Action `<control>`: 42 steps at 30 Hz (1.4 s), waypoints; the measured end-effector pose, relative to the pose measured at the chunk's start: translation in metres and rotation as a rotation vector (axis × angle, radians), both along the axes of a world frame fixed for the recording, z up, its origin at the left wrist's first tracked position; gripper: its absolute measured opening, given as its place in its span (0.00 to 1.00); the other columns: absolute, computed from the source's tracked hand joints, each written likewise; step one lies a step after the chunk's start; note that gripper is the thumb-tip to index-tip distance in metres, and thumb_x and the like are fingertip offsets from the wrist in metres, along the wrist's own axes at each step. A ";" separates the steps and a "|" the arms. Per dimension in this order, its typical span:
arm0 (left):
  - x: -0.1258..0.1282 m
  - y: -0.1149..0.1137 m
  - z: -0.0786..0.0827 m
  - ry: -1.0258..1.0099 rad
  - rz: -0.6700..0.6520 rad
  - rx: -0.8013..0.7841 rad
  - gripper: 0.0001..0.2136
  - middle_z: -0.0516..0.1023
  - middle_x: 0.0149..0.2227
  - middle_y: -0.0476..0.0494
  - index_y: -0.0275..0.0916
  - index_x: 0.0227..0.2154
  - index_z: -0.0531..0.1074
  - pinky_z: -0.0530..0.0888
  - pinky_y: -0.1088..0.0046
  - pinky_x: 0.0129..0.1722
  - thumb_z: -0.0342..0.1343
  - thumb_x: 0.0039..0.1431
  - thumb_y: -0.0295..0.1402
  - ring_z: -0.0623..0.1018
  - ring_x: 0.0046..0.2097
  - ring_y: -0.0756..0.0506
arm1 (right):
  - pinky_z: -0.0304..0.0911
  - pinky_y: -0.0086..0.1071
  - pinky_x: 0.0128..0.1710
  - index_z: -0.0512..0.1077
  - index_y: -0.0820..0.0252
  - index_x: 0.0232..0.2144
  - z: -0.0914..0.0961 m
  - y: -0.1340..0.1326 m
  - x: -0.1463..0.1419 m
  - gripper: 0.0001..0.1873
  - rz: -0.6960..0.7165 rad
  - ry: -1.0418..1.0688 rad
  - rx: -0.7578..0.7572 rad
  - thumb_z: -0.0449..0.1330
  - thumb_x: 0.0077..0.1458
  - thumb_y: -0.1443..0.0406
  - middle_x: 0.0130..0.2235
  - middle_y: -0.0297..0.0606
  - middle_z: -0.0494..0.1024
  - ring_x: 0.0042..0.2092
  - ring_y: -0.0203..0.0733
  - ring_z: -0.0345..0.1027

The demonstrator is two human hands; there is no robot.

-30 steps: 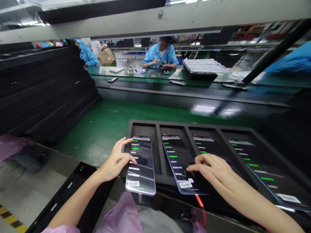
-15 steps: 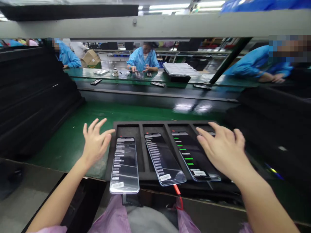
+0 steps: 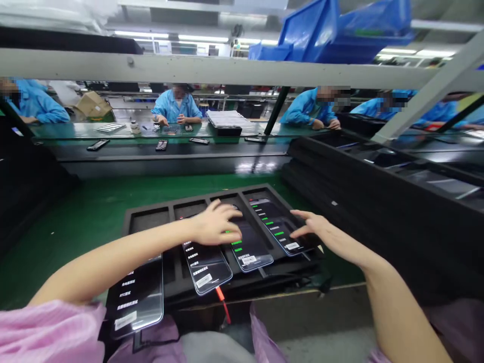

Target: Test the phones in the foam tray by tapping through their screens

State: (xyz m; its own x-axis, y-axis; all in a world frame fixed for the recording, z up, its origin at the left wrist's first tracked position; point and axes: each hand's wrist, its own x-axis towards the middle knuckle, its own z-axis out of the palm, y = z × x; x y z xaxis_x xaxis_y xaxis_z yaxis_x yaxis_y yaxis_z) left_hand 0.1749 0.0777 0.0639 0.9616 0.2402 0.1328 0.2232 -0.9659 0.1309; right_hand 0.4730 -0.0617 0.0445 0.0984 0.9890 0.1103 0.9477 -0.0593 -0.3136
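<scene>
A black foam tray (image 3: 151, 218) lies on the green bench and holds several phones with lit screens in its slots. My left hand (image 3: 217, 228) reaches across and lies over the third phone (image 3: 249, 250), fingers bent down onto its screen. My right hand (image 3: 319, 233) rests flat with fingers spread on the rightmost phone (image 3: 278, 229). The leftmost phone (image 3: 136, 299) and the second phone (image 3: 206, 267) lie untouched, and a red cable (image 3: 222, 304) hangs from the second one.
Stacks of black foam trays (image 3: 381, 186) rise to the right, and more stand at the left (image 3: 22, 186). A conveyor belt (image 3: 177, 151) behind carries loose phones. Several people in blue coats (image 3: 176, 107) work across it. Blue bins (image 3: 328, 30) sit on the shelf overhead.
My view has swung right. Both hands came down from hovering: the left crossed from the tray's left side to the third phone, the right settled on the rightmost phone.
</scene>
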 end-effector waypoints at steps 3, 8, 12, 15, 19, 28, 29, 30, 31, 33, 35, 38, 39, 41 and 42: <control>-0.008 0.026 0.004 -0.110 0.336 0.073 0.13 0.59 0.60 0.33 0.37 0.39 0.75 0.45 0.41 0.59 0.46 0.62 0.32 0.54 0.62 0.33 | 0.51 0.56 0.56 0.75 0.60 0.41 -0.009 0.015 -0.011 0.37 -0.131 -0.219 0.158 0.31 0.59 0.48 0.55 0.51 0.67 0.57 0.58 0.58; -0.095 0.014 0.013 -0.212 0.694 0.056 0.18 0.50 0.63 0.31 0.39 0.52 0.66 0.49 0.43 0.59 0.45 0.61 0.37 0.50 0.63 0.32 | 0.49 0.59 0.55 0.67 0.61 0.52 -0.016 0.013 -0.051 0.32 -0.128 -0.298 0.418 0.33 0.62 0.52 0.54 0.53 0.64 0.57 0.58 0.56; -0.172 -0.047 -0.016 -0.523 1.020 -0.349 0.23 0.44 0.64 0.36 0.44 0.55 0.60 0.51 0.46 0.59 0.46 0.58 0.45 0.45 0.65 0.35 | 0.47 0.52 0.58 0.68 0.50 0.52 -0.021 -0.006 -0.105 0.27 0.249 -0.135 0.435 0.34 0.63 0.56 0.52 0.44 0.67 0.54 0.48 0.60; -0.197 -0.091 -0.048 -0.830 1.126 -0.723 0.30 0.43 0.65 0.38 0.45 0.58 0.51 0.50 0.47 0.60 0.50 0.54 0.44 0.46 0.65 0.36 | 0.45 0.53 0.59 0.70 0.48 0.50 -0.024 -0.010 -0.143 0.26 0.430 -0.046 0.429 0.35 0.63 0.58 0.48 0.42 0.71 0.51 0.47 0.63; -0.193 -0.119 -0.069 -0.939 1.074 -0.973 0.35 0.45 0.66 0.39 0.44 0.61 0.43 0.52 0.54 0.62 0.49 0.51 0.41 0.49 0.65 0.38 | 0.43 0.54 0.59 0.74 0.46 0.44 -0.026 0.000 -0.176 0.24 0.512 0.026 0.388 0.38 0.63 0.57 0.43 0.39 0.73 0.47 0.46 0.66; -0.181 -0.124 -0.055 -0.953 1.112 -1.048 0.38 0.41 0.66 0.41 0.44 0.61 0.40 0.48 0.56 0.63 0.48 0.46 0.31 0.43 0.66 0.42 | 0.46 0.53 0.57 0.75 0.47 0.42 -0.024 0.002 -0.185 0.24 0.522 0.022 0.310 0.38 0.64 0.58 0.47 0.39 0.71 0.50 0.46 0.63; -0.180 -0.124 -0.054 -0.952 1.121 -1.046 0.38 0.41 0.66 0.41 0.44 0.61 0.39 0.48 0.57 0.63 0.48 0.46 0.31 0.43 0.66 0.42 | 0.47 0.53 0.56 0.74 0.47 0.42 -0.023 0.001 -0.185 0.24 0.529 0.008 0.297 0.39 0.64 0.58 0.47 0.39 0.71 0.51 0.46 0.63; -0.179 -0.124 -0.052 -0.954 1.131 -1.046 0.38 0.41 0.66 0.41 0.44 0.61 0.39 0.48 0.57 0.63 0.48 0.47 0.31 0.43 0.66 0.43 | 0.49 0.53 0.55 0.74 0.46 0.43 -0.021 0.002 -0.185 0.23 0.533 -0.007 0.283 0.39 0.64 0.59 0.47 0.40 0.71 0.51 0.46 0.62; -0.178 -0.125 -0.050 -0.959 1.143 -1.049 0.37 0.41 0.66 0.42 0.44 0.61 0.40 0.49 0.58 0.63 0.48 0.48 0.31 0.43 0.66 0.43 | 0.50 0.53 0.54 0.74 0.46 0.43 -0.018 0.002 -0.186 0.23 0.534 -0.022 0.270 0.39 0.64 0.59 0.47 0.40 0.71 0.51 0.47 0.62; -0.176 -0.127 -0.047 -0.976 1.164 -1.067 0.34 0.42 0.66 0.43 0.45 0.62 0.40 0.49 0.58 0.63 0.46 0.51 0.32 0.44 0.66 0.45 | 0.54 0.51 0.52 0.74 0.46 0.44 -0.013 0.002 -0.187 0.22 0.527 -0.044 0.236 0.40 0.64 0.58 0.48 0.41 0.71 0.51 0.48 0.62; -0.174 -0.129 -0.045 -0.984 1.185 -1.073 0.31 0.43 0.66 0.45 0.46 0.62 0.42 0.49 0.59 0.63 0.44 0.54 0.33 0.44 0.66 0.45 | 0.56 0.49 0.50 0.74 0.46 0.45 -0.009 0.002 -0.185 0.22 0.512 -0.054 0.207 0.41 0.64 0.59 0.50 0.41 0.71 0.52 0.48 0.61; -0.172 -0.131 -0.044 -0.991 1.215 -1.052 0.29 0.45 0.66 0.47 0.48 0.61 0.44 0.50 0.59 0.63 0.44 0.57 0.35 0.44 0.66 0.45 | 0.56 0.49 0.49 0.74 0.47 0.44 -0.008 0.000 -0.169 0.23 0.395 -0.026 0.239 0.40 0.63 0.60 0.51 0.41 0.69 0.53 0.50 0.61; -0.172 -0.131 -0.044 -0.999 1.226 -1.047 0.29 0.45 0.66 0.49 0.48 0.61 0.45 0.49 0.60 0.64 0.45 0.57 0.36 0.44 0.66 0.45 | 0.56 0.49 0.49 0.75 0.48 0.43 -0.008 -0.002 -0.162 0.24 0.321 -0.008 0.266 0.39 0.63 0.60 0.51 0.41 0.69 0.52 0.50 0.61; -0.171 -0.130 -0.045 -1.022 1.241 -1.046 0.28 0.46 0.66 0.49 0.49 0.61 0.46 0.49 0.59 0.64 0.46 0.57 0.36 0.45 0.66 0.44 | 0.55 0.49 0.49 0.76 0.49 0.40 -0.009 -0.005 -0.147 0.25 0.185 0.025 0.296 0.38 0.63 0.60 0.49 0.41 0.69 0.51 0.49 0.62; -0.170 -0.130 -0.045 -1.032 1.243 -1.044 0.28 0.47 0.66 0.49 0.49 0.60 0.47 0.50 0.59 0.64 0.46 0.57 0.36 0.46 0.66 0.43 | 0.55 0.49 0.49 0.77 0.49 0.38 -0.010 -0.006 -0.141 0.26 0.141 0.035 0.297 0.38 0.63 0.60 0.48 0.40 0.70 0.50 0.49 0.63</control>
State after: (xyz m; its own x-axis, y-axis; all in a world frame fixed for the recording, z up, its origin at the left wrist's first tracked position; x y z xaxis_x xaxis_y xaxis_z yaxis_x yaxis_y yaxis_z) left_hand 0.0052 -0.0520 0.0191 -0.1321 0.9755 -0.1758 0.0912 0.1886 0.9778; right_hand 0.3318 -0.0680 0.0347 -0.0285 0.9182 0.3952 0.9283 0.1709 -0.3302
